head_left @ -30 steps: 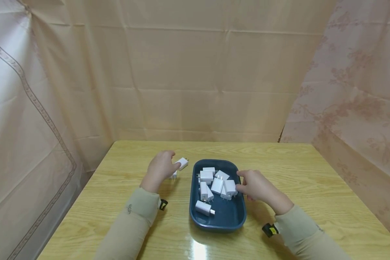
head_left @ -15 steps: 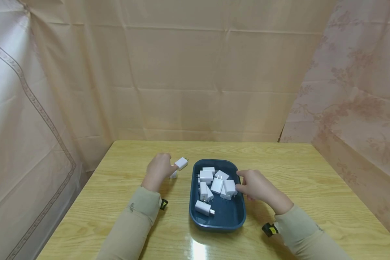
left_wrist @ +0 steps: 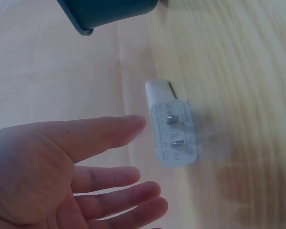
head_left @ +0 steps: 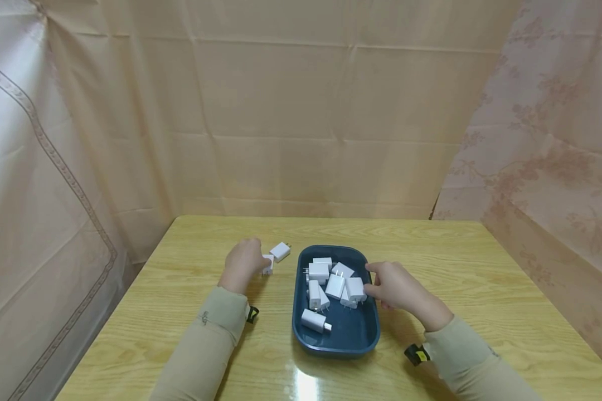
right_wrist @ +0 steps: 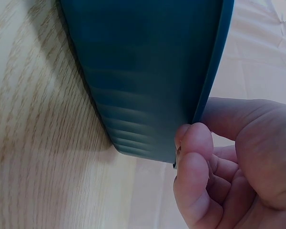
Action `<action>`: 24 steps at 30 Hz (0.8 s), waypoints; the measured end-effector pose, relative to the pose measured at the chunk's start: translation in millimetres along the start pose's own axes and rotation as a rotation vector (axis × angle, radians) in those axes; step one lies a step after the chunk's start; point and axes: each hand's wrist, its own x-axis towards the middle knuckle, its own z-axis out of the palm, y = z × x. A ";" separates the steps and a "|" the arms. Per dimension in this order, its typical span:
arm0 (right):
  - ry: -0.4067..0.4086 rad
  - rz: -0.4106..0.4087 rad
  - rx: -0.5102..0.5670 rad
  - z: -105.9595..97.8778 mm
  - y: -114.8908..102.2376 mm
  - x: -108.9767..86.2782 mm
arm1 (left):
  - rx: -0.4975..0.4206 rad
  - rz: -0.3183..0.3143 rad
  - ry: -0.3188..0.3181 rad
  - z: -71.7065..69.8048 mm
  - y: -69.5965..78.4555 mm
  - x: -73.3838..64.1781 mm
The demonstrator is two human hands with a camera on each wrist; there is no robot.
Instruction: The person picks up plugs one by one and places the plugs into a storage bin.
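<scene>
Two white charger plugs lie on the table left of a dark blue plastic box. My left hand (head_left: 242, 264) is beside the nearer charger plug (head_left: 268, 264). In the left wrist view, my left thumb and fingers (left_wrist: 107, 136) are stretched out, the thumb tip close to that charger plug (left_wrist: 175, 138), whose two prongs face the camera. The other charger plug (left_wrist: 158, 93) is just behind it. My right hand (head_left: 395, 287) pinches the right rim of the box (head_left: 336, 351), thumb inside and fingers outside against the box wall (right_wrist: 138, 81). Several white charger plugs (head_left: 335, 286) are heaped inside the box.
The wooden table (head_left: 431, 245) extends around the box on all sides. Behind it hangs a beige cloth (head_left: 301, 139), with more cloth at the left and right. Each wrist wears a black strap (head_left: 415, 354).
My left hand has drawn slightly left and down, uncovering more of the nearer charger plug. The right hand, the box and its contents have stayed put.
</scene>
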 end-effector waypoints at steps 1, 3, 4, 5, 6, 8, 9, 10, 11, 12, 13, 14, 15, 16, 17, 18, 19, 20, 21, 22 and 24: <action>0.000 0.001 0.001 0.0 -0.1 -0.2 | -0.004 -0.004 -0.006 0.0 -0.2 0.0; 0.000 0.003 0.003 0.0 -0.1 -0.5 | -0.011 -0.011 -0.014 0.3 -0.7 0.5; -0.001 0.003 0.003 0.0 -0.1 -0.6 | -0.012 -0.014 -0.017 0.6 -0.7 0.8; -0.001 0.004 0.004 0.1 -0.1 -0.7 | -0.012 -0.017 -0.019 1.0 -1.0 1.1; -0.002 0.005 0.005 0.1 -0.1 -0.8 | -0.015 -0.021 -0.025 1.4 -1.1 1.3; -0.002 0.006 0.005 0.2 0.0 -0.8 | -0.014 -0.029 -0.036 2.8 -1.1 1.9; -0.002 0.006 0.005 0.3 0.0 -0.7 | -0.016 -0.033 -0.046 3.5 -1.3 2.3; -0.002 0.005 0.004 0.3 0.1 -0.7 | -0.012 -0.036 -0.052 4.3 -1.2 2.5; -0.001 0.005 0.002 0.3 0.1 -0.7 | -0.010 -0.039 -0.059 5.2 -1.0 2.9; 0.000 0.004 0.001 0.2 0.1 -0.7 | -0.010 -0.041 -0.064 6.0 -0.7 3.0; 0.000 0.002 0.001 0.2 0.2 -0.7 | -0.005 -0.041 -0.068 6.7 -0.6 3.0; 0.000 0.001 0.000 0.2 0.3 -0.7 | -0.004 -0.042 -0.071 7.2 -0.3 3.2; 0.000 0.000 0.001 0.2 0.3 -0.7 | 0.000 -0.040 -0.070 7.7 0.1 3.3; 0.001 -0.001 0.001 0.1 0.3 -0.8 | 0.003 -0.040 -0.070 7.8 0.7 3.1; 0.002 -0.002 0.002 0.1 0.3 -0.8 | 0.002 -0.039 -0.071 8.2 0.9 3.3; 0.003 -0.003 0.003 0.1 0.3 -0.8 | 0.002 -0.038 -0.074 8.2 1.4 3.2; 0.004 -0.004 0.003 0.1 0.3 -0.8 | 0.001 -0.036 -0.076 8.3 1.6 3.3; 0.005 -0.005 0.003 0.1 0.4 -0.8 | -0.001 -0.035 -0.077 8.5 2.0 3.4; 0.006 -0.005 0.004 0.2 0.3 -0.9 | -0.004 -0.035 -0.080 8.7 2.1 3.4; 0.007 -0.006 0.005 0.2 0.2 -1.0 | -0.006 -0.036 -0.083 9.0 1.9 3.2; 0.005 -0.006 0.006 0.5 0.0 -1.2 | 0.002 -0.035 -0.088 9.9 1.1 2.9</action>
